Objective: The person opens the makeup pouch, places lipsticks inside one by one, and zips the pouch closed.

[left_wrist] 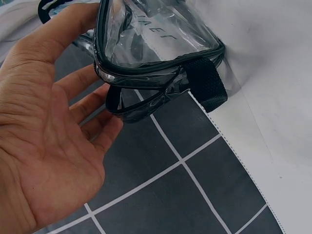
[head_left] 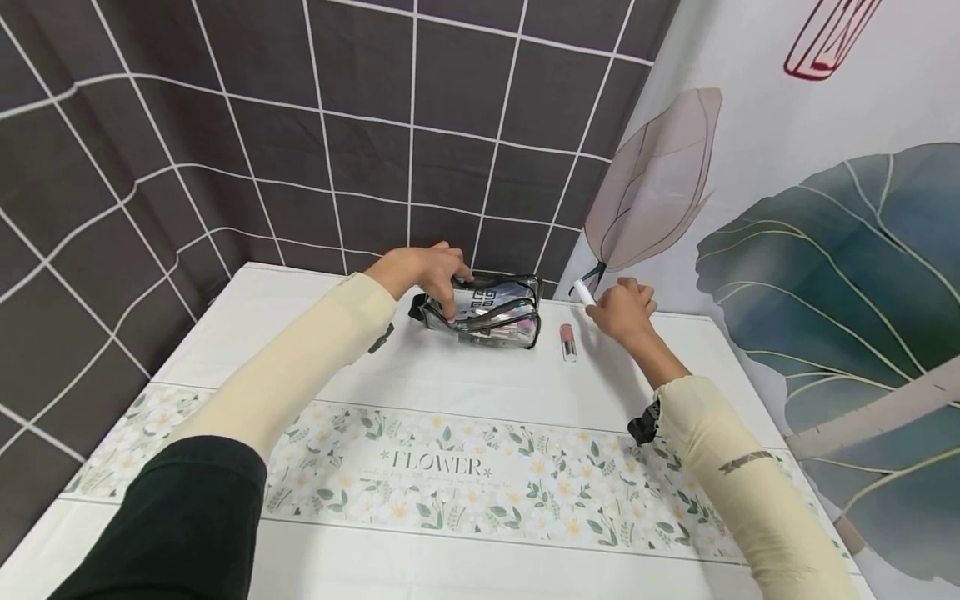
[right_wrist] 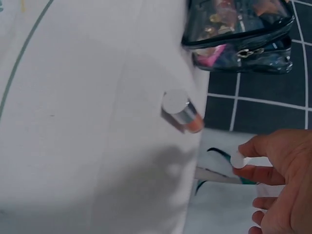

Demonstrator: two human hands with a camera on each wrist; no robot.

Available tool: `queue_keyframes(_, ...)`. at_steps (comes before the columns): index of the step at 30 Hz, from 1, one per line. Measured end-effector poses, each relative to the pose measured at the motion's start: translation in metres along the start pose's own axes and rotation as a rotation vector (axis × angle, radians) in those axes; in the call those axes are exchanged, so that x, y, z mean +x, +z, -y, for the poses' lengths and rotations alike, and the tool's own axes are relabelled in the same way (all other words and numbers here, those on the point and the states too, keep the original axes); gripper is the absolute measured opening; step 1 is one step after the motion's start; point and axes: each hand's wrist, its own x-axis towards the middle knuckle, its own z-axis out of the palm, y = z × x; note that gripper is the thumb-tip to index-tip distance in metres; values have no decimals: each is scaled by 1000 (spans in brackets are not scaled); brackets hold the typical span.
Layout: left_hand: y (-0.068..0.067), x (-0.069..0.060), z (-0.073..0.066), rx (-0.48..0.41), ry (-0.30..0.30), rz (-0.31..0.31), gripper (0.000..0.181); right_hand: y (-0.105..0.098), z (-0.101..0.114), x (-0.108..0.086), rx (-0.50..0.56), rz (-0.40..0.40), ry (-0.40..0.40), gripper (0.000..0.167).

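Observation:
A clear cosmetic bag [head_left: 487,312] with black trim lies at the table's back edge, cosmetics inside it. My left hand [head_left: 431,271] grips its left end, thumb in front and fingers behind; in the left wrist view the fingers [left_wrist: 85,100] curl at the bag's black-edged end [left_wrist: 146,73]. Between thumb and finger, my right hand [head_left: 624,310] pinches a small white tube [head_left: 583,292], held up over the back edge; its round white end [right_wrist: 238,160] faces the right wrist camera. A pink and silver lipstick [head_left: 568,343] is on the table between bag and right hand.
The white table [head_left: 420,383] carries a floral band with the word FLOWER. Behind it hangs a dark cloth [head_left: 367,158] with white grid lines. To the right is a white cloth with a large leaf print [head_left: 862,292].

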Motion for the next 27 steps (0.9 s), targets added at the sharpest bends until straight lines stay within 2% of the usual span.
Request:
queue_keyframes(6,1,2,0,8,7,-8,94,-10,12,-1,0,-58,-84,39)
queue_keyframes(15,0,2,0,10,6,6,93,-20,38,-2,41,-106,-144,37)
queue_keyframes(27,-1,0,-1,1,-3,9,93,-24,76,-11,60,-76,-238,31)
